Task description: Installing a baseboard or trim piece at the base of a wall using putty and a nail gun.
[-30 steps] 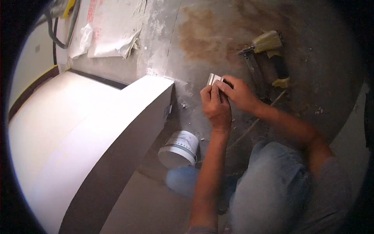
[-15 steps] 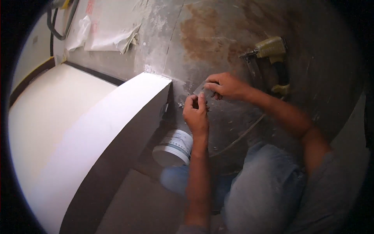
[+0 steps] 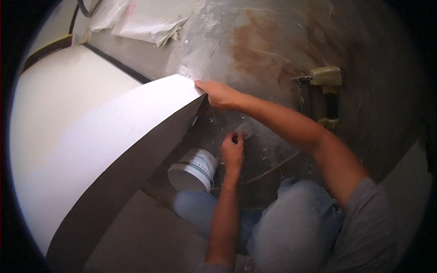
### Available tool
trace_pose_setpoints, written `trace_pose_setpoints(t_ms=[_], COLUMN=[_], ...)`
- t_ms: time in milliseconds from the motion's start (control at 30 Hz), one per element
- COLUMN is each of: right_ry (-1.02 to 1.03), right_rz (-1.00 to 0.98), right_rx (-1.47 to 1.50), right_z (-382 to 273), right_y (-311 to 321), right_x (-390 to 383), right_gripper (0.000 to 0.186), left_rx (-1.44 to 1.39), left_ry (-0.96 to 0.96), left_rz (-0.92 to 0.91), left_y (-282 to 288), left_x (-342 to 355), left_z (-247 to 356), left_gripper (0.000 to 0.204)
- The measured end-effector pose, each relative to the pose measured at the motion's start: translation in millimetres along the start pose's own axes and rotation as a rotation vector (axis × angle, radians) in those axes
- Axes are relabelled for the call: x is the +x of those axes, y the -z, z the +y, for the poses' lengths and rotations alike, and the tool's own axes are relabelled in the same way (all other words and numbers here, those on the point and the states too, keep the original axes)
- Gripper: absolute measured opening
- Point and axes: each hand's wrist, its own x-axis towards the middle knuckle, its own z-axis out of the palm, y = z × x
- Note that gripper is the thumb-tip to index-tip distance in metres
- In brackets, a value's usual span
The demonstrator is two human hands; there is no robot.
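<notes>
My right hand (image 3: 220, 94) rests on the far corner of a white board (image 3: 104, 136), its fingers laid over the corner's edge. Lower down, my left hand (image 3: 233, 150) is closed on a small flat metal scraper (image 3: 246, 131), whose blade pokes out above the fingers over the dusty grey floor. A white tub (image 3: 193, 169) with a pale lid lies on its side just left of my left wrist, beside the board's dark edge.
A green and black nail gun (image 3: 324, 91) lies on the floor at the right. Crumpled white plastic sheeting (image 3: 145, 18) is at the top. A thin cord (image 3: 273, 166) runs over the floor by my knees in blue jeans (image 3: 291, 223).
My right hand let go of the scraper and reached left to the board's corner. My left hand kept the scraper and dropped lower. The view shifted, so the nail gun sits further right.
</notes>
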Motion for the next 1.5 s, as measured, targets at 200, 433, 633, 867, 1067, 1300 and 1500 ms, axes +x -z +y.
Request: trace_pose_setpoints(t_ms=[200, 433, 633, 867, 1067, 1300, 1500], right_ry=[0.058, -0.157, 0.071, -0.094, 0.050, 0.189, 0.039], right_rz=[0.059, -0.006, 0.170, 0.344, 0.461, 0.593, 0.469], right_rx=[-0.194, -0.163, -0.284, 0.005, 0.009, -0.017, 0.154], right_z=[-9, -1, 0, 1, -6, -2, 1], right_y=[-7, 20, 9, 37, 25, 23, 28], right_x=[4, 15, 3, -52, -109, -89, -80], right_gripper=[0.056, 0.041, 0.040, 0.032, 0.032, 0.032, 0.029], left_rx=[-0.002, 0.013, -0.074, -0.121, -0.356, -0.526, -0.531], left_ry=[-0.050, -0.153, -0.170, -0.175, -0.083, -0.080, -0.087], left_rz=[-0.118, -0.193, -0.213, 0.124, 0.137, 0.190, 0.219], left_y=[-3, -12, -16, -3, 15, 19, 23], left_x=[2, 2, 4, 26, 66, 73, 76], left_z=[-5, -12, -23, 18, 66, 76, 78], left_gripper=[0.034, 0.034, 0.035, 0.029, 0.018, 0.017, 0.016])
